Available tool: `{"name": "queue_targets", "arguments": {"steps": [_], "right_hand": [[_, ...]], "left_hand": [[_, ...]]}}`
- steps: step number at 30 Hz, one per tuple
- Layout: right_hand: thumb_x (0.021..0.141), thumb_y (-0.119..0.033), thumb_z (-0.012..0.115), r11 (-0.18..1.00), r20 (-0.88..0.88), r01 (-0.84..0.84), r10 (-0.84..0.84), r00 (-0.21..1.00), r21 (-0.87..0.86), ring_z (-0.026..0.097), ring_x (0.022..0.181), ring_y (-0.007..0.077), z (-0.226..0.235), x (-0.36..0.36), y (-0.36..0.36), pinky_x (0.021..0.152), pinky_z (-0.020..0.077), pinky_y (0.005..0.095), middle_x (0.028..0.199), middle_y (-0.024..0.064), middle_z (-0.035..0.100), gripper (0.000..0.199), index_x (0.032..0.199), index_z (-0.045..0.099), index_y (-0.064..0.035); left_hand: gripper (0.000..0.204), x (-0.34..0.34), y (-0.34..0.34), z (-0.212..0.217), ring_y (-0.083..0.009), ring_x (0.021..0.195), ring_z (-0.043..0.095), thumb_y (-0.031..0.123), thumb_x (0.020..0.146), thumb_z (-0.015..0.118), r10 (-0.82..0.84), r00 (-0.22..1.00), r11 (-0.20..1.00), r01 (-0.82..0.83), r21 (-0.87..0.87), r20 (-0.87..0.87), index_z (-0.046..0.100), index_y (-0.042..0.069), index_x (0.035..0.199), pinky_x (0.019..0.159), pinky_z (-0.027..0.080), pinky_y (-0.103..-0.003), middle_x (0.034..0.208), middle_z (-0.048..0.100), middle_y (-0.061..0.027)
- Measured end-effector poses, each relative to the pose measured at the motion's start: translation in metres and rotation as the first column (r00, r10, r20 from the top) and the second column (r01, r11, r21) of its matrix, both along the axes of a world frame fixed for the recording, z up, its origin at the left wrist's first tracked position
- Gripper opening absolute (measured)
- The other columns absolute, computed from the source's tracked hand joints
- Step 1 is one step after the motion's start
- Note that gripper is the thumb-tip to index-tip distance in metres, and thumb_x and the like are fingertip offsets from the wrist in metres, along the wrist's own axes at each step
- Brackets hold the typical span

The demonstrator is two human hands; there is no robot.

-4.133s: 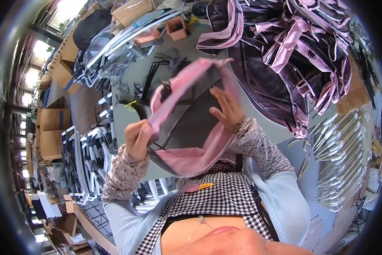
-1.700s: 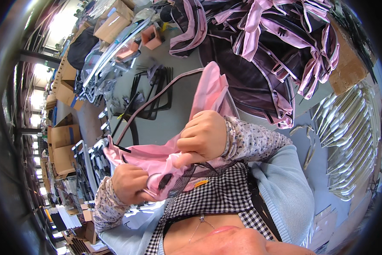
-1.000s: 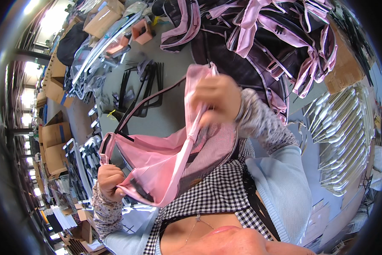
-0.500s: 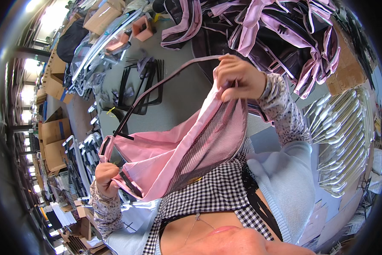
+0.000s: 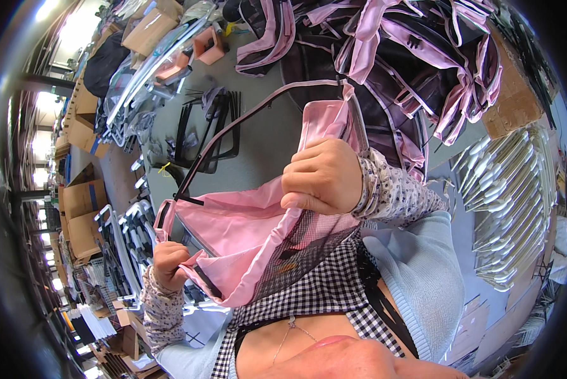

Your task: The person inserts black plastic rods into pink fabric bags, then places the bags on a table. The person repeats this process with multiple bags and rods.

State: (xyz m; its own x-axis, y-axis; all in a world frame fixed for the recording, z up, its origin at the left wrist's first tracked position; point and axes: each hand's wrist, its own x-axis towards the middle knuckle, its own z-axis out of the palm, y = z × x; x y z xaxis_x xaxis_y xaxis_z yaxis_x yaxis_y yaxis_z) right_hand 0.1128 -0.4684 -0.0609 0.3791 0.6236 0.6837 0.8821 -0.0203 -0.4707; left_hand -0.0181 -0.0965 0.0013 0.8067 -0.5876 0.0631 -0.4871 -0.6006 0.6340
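Observation:
A pink fabric cover with a dark mesh panel (image 5: 226, 221) hangs stretched between my two hands, in front of my checked apron. My left hand (image 5: 170, 265) is closed on its lower left corner, beside a short black strip. Higher up and to the right, my right hand (image 5: 321, 177) is wrapped round the pink hem, its knuckles toward me. A thin curved rod, black with a pinkish sleeve (image 5: 217, 134), arches from the cover's left corner to its far right corner. Pink cloth stands up beyond my right hand. My fingers hide the gripped edges.
More pink and black mesh covers (image 5: 416, 50) are heaped at the far right of the grey table (image 5: 258, 142). Black frames (image 5: 211, 132) lie at the table's left. White metal tubes (image 5: 507, 208) are stacked at right. Cardboard boxes (image 5: 84, 215) stand at left.
My right hand has moved from the cover's far corner down and left along its hem. That corner now shows beyond the hand. My left hand has shifted slightly right and keeps its hold.

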Motion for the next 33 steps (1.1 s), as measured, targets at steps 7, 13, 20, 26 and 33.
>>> {"name": "queue_targets", "arguments": {"steps": [7,13,20,26,33], "right_hand": [[0.09,-0.036,0.062,0.996,-0.013,-0.023,0.024,1.0,0.082,0.058,0.057,0.0282,-0.015,0.016,-0.017,0.052,0.0449,0.038,0.06,0.0068,0.055,0.036,0.067,0.057,-0.0086],[0.09,-0.042,0.063,0.981,-0.05,-0.195,0.195,0.98,-0.007,0.055,0.051,0.0283,-0.009,0.004,-0.005,0.046,0.0399,0.0385,0.053,0.0068,0.049,0.047,0.059,0.049,-0.0087],[0.085,-0.045,0.068,0.996,0.015,-0.089,0.089,0.996,-0.001,0.054,0.05,0.0241,0.006,-0.018,0.003,0.045,0.0396,0.0364,0.054,0.0027,0.048,0.048,0.06,0.048,-0.0104],[0.084,-0.047,0.068,0.994,-0.014,-0.065,0.064,0.998,-0.088,0.059,0.055,0.0245,0.001,-0.014,-0.008,0.049,0.0437,0.0349,0.058,0.0033,0.055,0.04,0.066,0.057,-0.0123],[0.082,-0.054,0.066,0.991,0.106,0.109,-0.101,0.989,-0.074,0.059,0.08,0.0214,-0.006,-0.008,-0.016,0.071,0.0447,0.0361,0.076,0.0,0.056,0.044,0.073,0.056,-0.0117]], "left_hand": [[0.053,-0.018,-0.012,0.015,-0.02,0.039,0.041,0.051,0.086,0.063,-0.088,0.972,0.991,0.062,0.122,0.217,0.046,0.01,0.058,0.039,0.027,-0.035,0.049,0.04,-0.0019],[0.055,-0.012,-0.011,0.011,-0.0186,0.039,0.041,0.057,0.083,0.064,-0.147,0.957,0.98,0.107,0.167,0.249,0.048,0.011,0.059,0.039,0.027,-0.034,0.05,0.042,-0.0008],[0.058,-0.013,-0.011,0.002,-0.0223,0.041,0.043,0.059,0.087,0.057,-0.108,0.973,0.988,0.083,0.129,0.206,0.049,0.009,0.06,0.04,0.03,-0.035,0.052,0.043,-0.0037],[0.056,-0.033,0.007,-0.006,-0.0242,0.042,0.044,0.055,0.088,0.057,-0.026,0.981,0.99,-0.002,0.141,0.195,0.048,0.008,0.059,0.042,0.03,-0.037,0.052,0.042,-0.0057],[0.049,-0.046,-0.01,-0.012,-0.0187,0.043,0.043,0.056,0.079,0.067,-0.093,0.916,0.986,0.032,0.161,0.389,0.05,0.011,0.067,0.042,0.029,-0.033,0.054,0.044,-0.0004]]}}
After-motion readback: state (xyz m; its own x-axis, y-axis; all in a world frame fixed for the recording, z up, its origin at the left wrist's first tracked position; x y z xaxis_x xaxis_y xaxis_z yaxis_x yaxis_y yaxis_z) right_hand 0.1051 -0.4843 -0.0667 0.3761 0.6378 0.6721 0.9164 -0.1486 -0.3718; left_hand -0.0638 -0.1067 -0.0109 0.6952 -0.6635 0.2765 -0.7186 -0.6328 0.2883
